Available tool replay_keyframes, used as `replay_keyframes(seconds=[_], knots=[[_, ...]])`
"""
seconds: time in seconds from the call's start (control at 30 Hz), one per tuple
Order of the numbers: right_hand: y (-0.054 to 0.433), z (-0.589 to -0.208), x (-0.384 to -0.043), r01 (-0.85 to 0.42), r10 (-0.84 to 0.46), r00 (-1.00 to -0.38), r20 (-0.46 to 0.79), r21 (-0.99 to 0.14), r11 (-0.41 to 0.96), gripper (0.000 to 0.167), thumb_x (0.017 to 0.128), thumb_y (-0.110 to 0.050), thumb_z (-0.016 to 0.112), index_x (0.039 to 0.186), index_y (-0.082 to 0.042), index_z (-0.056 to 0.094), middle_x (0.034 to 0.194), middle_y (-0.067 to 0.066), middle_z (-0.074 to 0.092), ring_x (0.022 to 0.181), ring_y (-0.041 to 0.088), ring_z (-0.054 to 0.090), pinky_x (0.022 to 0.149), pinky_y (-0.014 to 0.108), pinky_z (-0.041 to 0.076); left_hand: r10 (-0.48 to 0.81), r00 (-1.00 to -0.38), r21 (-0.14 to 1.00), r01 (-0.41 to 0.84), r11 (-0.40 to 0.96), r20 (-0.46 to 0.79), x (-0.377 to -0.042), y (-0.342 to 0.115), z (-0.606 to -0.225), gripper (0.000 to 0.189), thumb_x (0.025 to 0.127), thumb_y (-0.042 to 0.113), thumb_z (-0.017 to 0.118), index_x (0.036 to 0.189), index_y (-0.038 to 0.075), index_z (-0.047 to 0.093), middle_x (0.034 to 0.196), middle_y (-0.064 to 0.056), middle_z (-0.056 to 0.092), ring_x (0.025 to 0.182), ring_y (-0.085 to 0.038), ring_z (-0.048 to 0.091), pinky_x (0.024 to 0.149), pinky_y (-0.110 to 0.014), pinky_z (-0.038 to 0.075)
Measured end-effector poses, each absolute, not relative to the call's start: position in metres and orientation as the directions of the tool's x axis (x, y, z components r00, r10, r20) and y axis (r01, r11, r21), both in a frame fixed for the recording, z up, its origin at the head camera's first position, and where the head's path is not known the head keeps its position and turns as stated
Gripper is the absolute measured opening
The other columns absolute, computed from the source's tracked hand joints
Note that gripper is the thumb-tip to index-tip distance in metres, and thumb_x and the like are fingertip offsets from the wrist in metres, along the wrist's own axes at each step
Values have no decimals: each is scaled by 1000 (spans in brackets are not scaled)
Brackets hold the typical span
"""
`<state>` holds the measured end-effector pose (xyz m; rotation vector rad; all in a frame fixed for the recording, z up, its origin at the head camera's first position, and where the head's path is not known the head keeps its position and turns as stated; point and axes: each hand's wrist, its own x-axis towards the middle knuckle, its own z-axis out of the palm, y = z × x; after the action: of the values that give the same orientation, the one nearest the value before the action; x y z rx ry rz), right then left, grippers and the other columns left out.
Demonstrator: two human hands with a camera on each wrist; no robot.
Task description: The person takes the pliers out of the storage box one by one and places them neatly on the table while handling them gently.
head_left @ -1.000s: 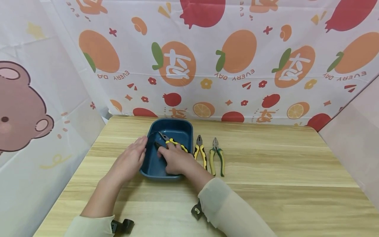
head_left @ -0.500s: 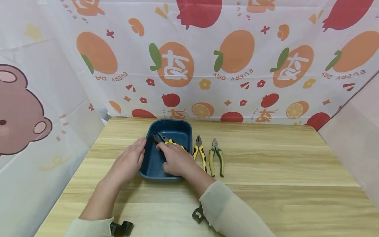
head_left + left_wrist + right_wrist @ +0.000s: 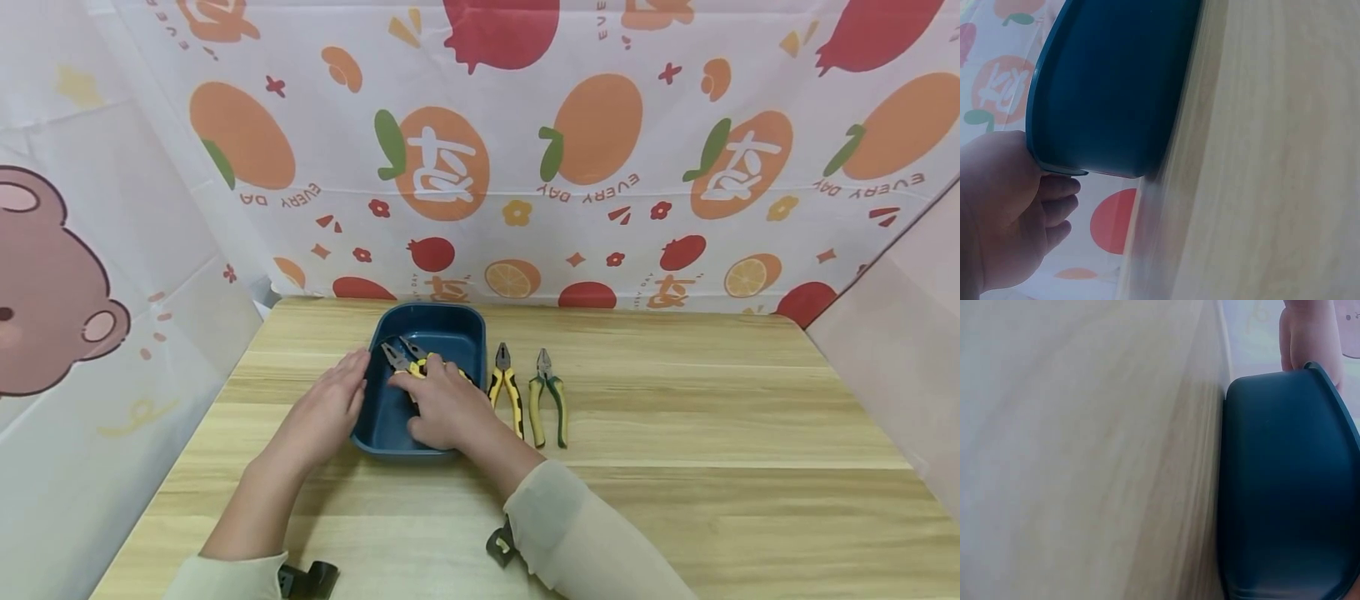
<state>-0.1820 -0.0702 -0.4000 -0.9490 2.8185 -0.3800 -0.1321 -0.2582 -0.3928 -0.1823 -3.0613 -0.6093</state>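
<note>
A dark blue box [image 3: 387, 421] stands on the table. My left hand [image 3: 324, 408] rests against its left wall with fingers nearly straight; the left wrist view shows the same hand [image 3: 1007, 212] beside the rim. Inside the box, my right hand [image 3: 448, 407] grips a pair of pliers [image 3: 395, 358] near the handles, thumb and fingers over yellow grips. The metal nose points to the far left, and most of the handles are hidden. Behind it lies another pair of pliers [image 3: 413, 347], partly covered by the hand. In the right wrist view the box wall [image 3: 1291, 481] hides my right hand.
Right of the box lie yellow-and-black pliers [image 3: 503, 375] and green-and-yellow pliers [image 3: 545, 390], noses pointing away. A fruit-printed cloth [image 3: 517, 167] hangs behind the wooden table [image 3: 712, 417].
My right hand has moved the pliers slightly toward the far left and turned them, so both sides of the nose show. My left hand has stayed at the box wall.
</note>
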Motion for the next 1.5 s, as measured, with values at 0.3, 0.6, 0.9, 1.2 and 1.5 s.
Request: replay_keyframes(seconds=[0.3,0.6,0.9,1.2,1.5], knots=[[-70,-399,-183,-564,-612,-788,-68,-317,762,49,90,-27,64,134,-46,55,157,4,31,132,24,44,85,54,58,113,-993,378,119,918,39,-133,-258,-392,52,106,18,39,152,-3,29,159,-21,29,148,-38,26,118,-59,25],[-66,-400,-182,-542,-581,-814,15,-382,749,29,91,-36,65,119,-41,61,132,5,46,98,17,53,71,34,57,111,-993,381,116,917,35,-132,-258,-393,52,106,19,39,153,-2,29,159,-21,29,148,-38,25,118,-59,25],[-63,-402,-183,-479,-508,-857,85,-495,725,23,91,-35,64,114,-39,60,125,8,44,77,17,55,55,23,47,103,-994,389,104,915,26,-131,-258,-392,52,106,20,38,153,-1,27,160,-20,27,149,-38,24,118,-59,24],[-60,-400,-183,-447,-455,-880,132,-554,702,28,92,-34,62,120,-37,61,137,7,44,88,19,58,66,25,52,106,-994,382,110,917,30,-132,-257,-391,53,106,20,38,154,-1,27,160,-20,27,149,-37,23,118,-59,25],[-56,-404,-183,-463,-415,-877,244,-662,590,30,91,-27,63,121,-33,63,138,5,44,94,21,59,79,33,57,98,-995,379,99,920,23,-131,-257,-390,53,106,20,39,154,0,28,160,-19,28,149,-37,24,118,-58,26]])
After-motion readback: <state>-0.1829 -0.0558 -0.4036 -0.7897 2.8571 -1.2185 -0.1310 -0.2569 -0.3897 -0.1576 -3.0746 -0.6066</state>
